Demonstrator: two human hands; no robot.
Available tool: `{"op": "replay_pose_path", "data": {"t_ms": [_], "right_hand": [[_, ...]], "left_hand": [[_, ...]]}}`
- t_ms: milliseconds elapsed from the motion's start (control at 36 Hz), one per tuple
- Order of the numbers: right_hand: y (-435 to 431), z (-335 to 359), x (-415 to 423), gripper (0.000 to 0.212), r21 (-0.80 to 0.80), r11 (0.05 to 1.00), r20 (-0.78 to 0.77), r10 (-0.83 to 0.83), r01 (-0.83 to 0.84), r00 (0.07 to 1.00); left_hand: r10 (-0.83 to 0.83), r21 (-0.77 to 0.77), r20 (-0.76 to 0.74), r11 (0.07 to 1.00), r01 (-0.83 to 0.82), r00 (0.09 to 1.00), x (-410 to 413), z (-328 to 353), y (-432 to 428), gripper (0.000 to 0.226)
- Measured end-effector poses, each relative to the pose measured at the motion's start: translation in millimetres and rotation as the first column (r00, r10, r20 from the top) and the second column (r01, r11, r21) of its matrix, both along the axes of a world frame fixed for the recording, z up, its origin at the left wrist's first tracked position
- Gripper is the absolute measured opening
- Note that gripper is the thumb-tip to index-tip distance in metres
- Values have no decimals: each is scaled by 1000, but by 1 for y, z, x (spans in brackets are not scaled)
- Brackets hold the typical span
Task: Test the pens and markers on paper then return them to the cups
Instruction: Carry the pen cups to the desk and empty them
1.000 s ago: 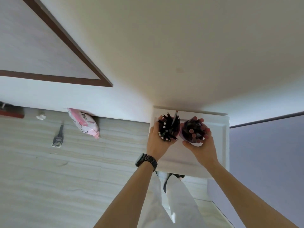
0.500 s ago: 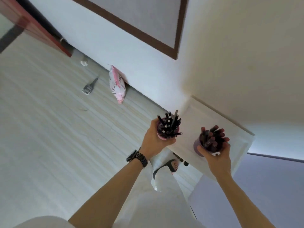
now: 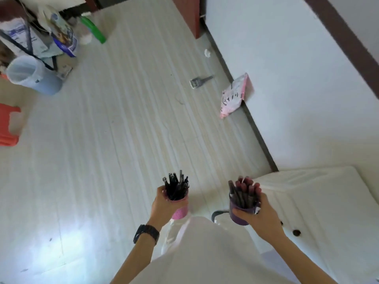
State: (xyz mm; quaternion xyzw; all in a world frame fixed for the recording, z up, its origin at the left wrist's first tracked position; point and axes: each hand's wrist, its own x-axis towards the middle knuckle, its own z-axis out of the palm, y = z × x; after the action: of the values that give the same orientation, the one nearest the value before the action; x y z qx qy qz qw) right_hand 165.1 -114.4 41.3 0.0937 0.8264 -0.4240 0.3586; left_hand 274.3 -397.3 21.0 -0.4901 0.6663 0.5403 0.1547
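Note:
My left hand (image 3: 163, 206) grips a pink mesh cup (image 3: 180, 211) packed with several dark pens (image 3: 176, 186) that stick up out of it. My right hand (image 3: 261, 218) grips a purple cup (image 3: 239, 217) holding several markers (image 3: 245, 191) with dark red caps. Both cups are held upright in the air above the pale floor, about a cup's width and more apart. A black watch (image 3: 146, 233) sits on my left wrist. No paper shows in the view.
A white cabinet top (image 3: 320, 201) lies to the right, below a white wall. On the floor lie a pink packet (image 3: 234, 95) and a small brush (image 3: 199, 81). A blue jug (image 3: 32, 75), bags and a green bottle (image 3: 94, 30) stand far left, with an orange stool (image 3: 8, 125).
Both hands have lifted the cups off the white cabinet and carried them left, over the floor. The view has swung left and down toward the floor.

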Motion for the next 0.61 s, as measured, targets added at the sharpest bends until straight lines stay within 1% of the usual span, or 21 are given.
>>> {"op": "replay_pose_path", "data": {"t_ms": [83,167,194,250,306,361,444,500,556,611], "right_hand": [[-61,3,-6,68,28,993,-20,113,-112,993],[-125,3,-11,76,37,983,-43,183,-181,982],[-146,3,-12,81,29,977,-36,211,-210,977],[-188,3,-15,97,-14,969,-6,245,-245,970],[-226,4,-18,104,-36,958,12,284,-283,959],[-264,4,-22,102,-58,939,18,342,-340,940],[-316,4,-28,93,-67,916,15,398,-396,917],[-348,5,-35,88,-69,901,9,431,-429,902],[-380,7,-43,85,-72,885,-4,461,-460,887],[-407,7,-53,78,-61,868,-16,493,-493,870]], "left_hand": [[116,-1,3,993,-116,993,29,1,-52,55],[201,-16,-19,979,-201,979,52,1,-105,47],[227,-15,-26,974,-228,974,58,3,-124,49],[281,-11,-33,959,-282,959,70,8,-161,63],[321,-41,-44,945,-323,946,81,14,-196,73],[369,-64,-56,926,-372,928,89,19,-230,74],[456,-77,-88,883,-462,886,99,25,-273,76],[506,-85,-128,851,-518,853,103,31,-294,69],[563,-68,-179,811,-581,807,104,36,-310,60],[609,-50,-229,771,-634,759,103,40,-323,55]]}}
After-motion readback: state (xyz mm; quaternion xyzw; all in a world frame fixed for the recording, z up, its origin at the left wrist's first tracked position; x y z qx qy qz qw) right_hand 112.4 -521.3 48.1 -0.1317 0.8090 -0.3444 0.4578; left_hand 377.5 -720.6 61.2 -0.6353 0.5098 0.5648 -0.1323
